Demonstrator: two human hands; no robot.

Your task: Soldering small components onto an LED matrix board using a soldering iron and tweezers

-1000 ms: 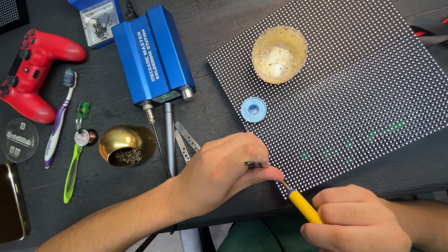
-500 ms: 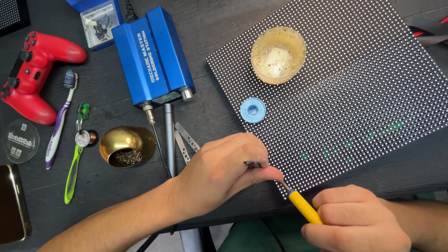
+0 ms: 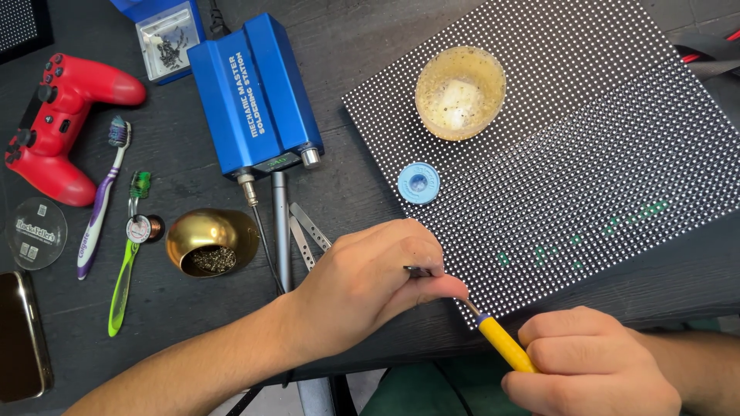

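Observation:
My left hand [image 3: 370, 281] pinches thin metal tweezers [image 3: 420, 271] at the near left corner of a black dotted LED panel [image 3: 586, 154]. My right hand [image 3: 593, 370] grips a yellow-handled soldering iron [image 3: 501, 343], its tip meeting the panel's corner beside my left fingertips. A small blue round spool [image 3: 418, 182] and an amber cup [image 3: 460, 92] rest on the panel.
A blue soldering station [image 3: 250, 92] stands at centre left, with a spare pair of tweezers [image 3: 308, 231] and a brass tip-cleaner bowl [image 3: 208, 243] below it. A red game controller [image 3: 58, 127], two toothbrushes [image 3: 108, 223], a phone [image 3: 21, 335] and a box of screws [image 3: 166, 38] lie at left.

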